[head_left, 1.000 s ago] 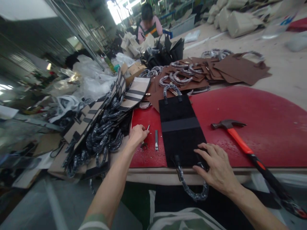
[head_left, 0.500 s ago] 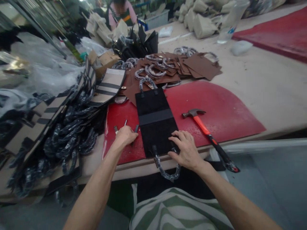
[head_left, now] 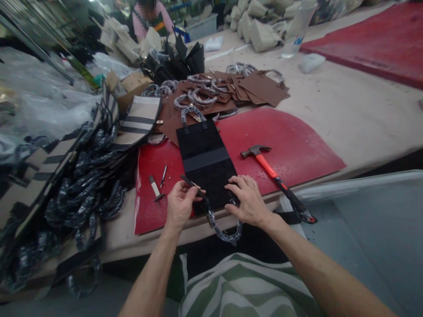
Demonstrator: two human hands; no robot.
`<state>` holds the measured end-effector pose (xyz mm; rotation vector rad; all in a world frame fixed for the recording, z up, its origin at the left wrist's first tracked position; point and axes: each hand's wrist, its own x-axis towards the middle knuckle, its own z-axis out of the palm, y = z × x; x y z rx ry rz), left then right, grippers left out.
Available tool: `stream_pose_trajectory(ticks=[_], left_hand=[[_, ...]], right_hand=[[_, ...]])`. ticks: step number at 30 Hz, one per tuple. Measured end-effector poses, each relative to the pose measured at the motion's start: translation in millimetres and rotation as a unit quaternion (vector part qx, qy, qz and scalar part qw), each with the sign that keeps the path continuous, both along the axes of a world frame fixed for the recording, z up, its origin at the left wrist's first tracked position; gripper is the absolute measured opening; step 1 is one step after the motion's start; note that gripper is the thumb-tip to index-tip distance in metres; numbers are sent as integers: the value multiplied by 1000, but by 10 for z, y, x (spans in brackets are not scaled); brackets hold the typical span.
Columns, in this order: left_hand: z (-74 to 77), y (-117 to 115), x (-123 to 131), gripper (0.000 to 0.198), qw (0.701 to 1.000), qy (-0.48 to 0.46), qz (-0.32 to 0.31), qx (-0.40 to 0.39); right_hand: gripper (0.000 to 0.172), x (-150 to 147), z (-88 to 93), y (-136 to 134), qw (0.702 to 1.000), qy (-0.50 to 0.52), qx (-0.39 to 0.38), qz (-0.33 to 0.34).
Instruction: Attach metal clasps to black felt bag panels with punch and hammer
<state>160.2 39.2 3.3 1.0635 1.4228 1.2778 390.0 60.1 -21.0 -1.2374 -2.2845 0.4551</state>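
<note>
A black bag panel (head_left: 211, 187) lies flat with a plastic-wrapped handle at each end. Its near handle (head_left: 228, 235) hangs past the table edge. My left hand (head_left: 181, 203) pinches a slim dark bar-shaped tool (head_left: 192, 183) over the panel's left edge, close to the base of that handle. On the panel's near right corner rests my right hand (head_left: 246, 198), fingers bent and thumb apart, beside the handle's other base. A pronged tool with a pale shank (head_left: 154, 187) and a thin metal rod (head_left: 163, 176) lie left of my left hand.
A claw hammer (head_left: 267, 167) with an orange and black grip lies on the red mat (head_left: 297, 145). Striped panels with wrapped handles (head_left: 95, 163) pile up at left. Brown panels (head_left: 264, 88) lie behind. A person (head_left: 150, 20) is at the far side.
My left hand has picked up the dark tool from the mat and brought it right, to the near handle's base. My right hand keeps its place on the panel. The camera view has shifted.
</note>
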Motion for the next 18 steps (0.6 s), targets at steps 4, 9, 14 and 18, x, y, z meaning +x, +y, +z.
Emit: stream_pose_trajectory(ticks=[4,9,14,18], left_hand=[[-164,-36,211,43,998,-51,-20,20],[-261,-51,255,31,998,-25,11,56],[-274,-73,273,18,995,8,33,90],[-254,-85,299,14,992,52,28,108]], right_hand=[[51,0,12,-3,1000,-3,-2,-1],[53,-1,25,0,1000,-6,-8,-2],[52,1,16,2,1000,-8,-11,-4],[52,2,5,0,1000,-10,-11,-5]])
